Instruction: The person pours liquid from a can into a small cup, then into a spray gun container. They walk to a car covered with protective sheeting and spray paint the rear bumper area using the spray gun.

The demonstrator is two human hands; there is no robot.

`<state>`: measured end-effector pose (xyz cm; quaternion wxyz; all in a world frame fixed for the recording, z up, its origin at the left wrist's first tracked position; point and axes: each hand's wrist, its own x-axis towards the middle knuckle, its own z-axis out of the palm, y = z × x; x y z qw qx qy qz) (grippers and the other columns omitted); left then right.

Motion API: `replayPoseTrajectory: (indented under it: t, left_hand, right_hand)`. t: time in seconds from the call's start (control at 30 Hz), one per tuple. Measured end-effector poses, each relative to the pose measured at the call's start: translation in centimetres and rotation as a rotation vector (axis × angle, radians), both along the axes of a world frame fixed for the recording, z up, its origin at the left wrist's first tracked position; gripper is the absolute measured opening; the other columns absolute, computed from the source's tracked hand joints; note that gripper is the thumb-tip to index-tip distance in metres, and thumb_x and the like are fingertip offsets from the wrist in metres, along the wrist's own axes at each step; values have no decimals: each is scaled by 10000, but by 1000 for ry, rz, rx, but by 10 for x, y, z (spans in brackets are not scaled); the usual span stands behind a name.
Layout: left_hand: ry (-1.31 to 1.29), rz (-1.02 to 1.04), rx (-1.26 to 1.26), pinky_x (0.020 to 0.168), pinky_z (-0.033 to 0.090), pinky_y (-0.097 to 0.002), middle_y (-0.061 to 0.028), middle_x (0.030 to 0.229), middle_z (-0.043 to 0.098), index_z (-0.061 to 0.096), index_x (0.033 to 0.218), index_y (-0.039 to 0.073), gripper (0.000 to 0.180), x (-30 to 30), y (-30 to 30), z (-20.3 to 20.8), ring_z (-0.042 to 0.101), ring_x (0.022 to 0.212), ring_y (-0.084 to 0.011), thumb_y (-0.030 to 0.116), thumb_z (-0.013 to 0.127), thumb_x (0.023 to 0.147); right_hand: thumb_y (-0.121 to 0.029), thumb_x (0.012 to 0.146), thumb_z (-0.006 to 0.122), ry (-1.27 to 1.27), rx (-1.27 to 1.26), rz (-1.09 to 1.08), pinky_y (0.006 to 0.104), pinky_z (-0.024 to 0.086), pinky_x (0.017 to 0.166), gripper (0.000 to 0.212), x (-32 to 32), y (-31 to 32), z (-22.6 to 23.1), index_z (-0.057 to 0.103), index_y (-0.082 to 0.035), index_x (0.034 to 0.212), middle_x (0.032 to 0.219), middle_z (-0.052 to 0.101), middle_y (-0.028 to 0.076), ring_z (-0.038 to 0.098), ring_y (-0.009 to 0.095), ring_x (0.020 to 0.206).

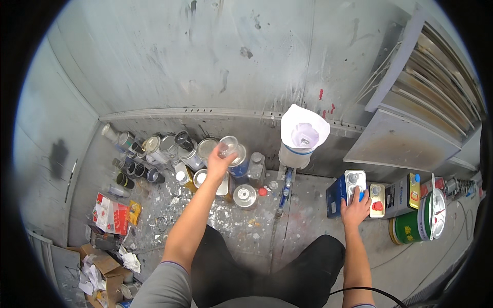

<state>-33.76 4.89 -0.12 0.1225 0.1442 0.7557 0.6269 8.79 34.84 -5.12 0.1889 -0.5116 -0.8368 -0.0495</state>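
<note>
Paper funnel (304,131) already set up at far centre, clear cup (228,146) gripped by left hand (220,167), unlifted blue tin (335,197) touched by right hand (355,209), its fingers' grip unclear.

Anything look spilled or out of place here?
Yes: white paint-like flecks spatter the grey floor, suggesting spills. Red streaks on the grey metal wall look like stray paint. Crumpled white paper sits by the open brown cardboard box, like loose litter.
</note>
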Motion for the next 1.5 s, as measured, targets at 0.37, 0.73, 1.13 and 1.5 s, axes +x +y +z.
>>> replayPoseTrajectory:
  t: [0.37,0.73,1.13,1.5]
  left_hand:
    - [223,115,-170,876,556,-303,-91,1297,699,571,1482,-9,771,-2,-8,-60,636,952,-134,90,910,796]
    - [478,-362,54,842,592,-329,-86,1171,751,687,1340,73,397,120,39,167,731,996,-191,-16,714,954]
    - [1235,-335,-41,819,599,-414,-80,1059,762,752,1053,85,225,111,75,200,728,971,-317,7,789,845]
    - [1300,-252,13,793,594,-398,-82,1045,764,761,1037,68,248,112,66,214,725,933,-309,-33,792,813]
  right_hand:
    - [-363,784,870,-18,-13,-4,584,467,1037,843,0,3,0,539,-240,1550,1599,454,178,458,441,1401]
    - [-376,778,884,8,-27,-2,580,426,1041,860,4,7,0,531,-230,1549,1596,441,185,433,458,1395]
    - [-374,783,886,38,-55,-5,592,420,1049,832,6,2,10,542,-208,1523,1593,448,194,423,474,1420]
    - [-361,771,889,46,-59,-12,597,415,1051,829,3,-1,12,547,-209,1511,1588,449,196,429,473,1413]
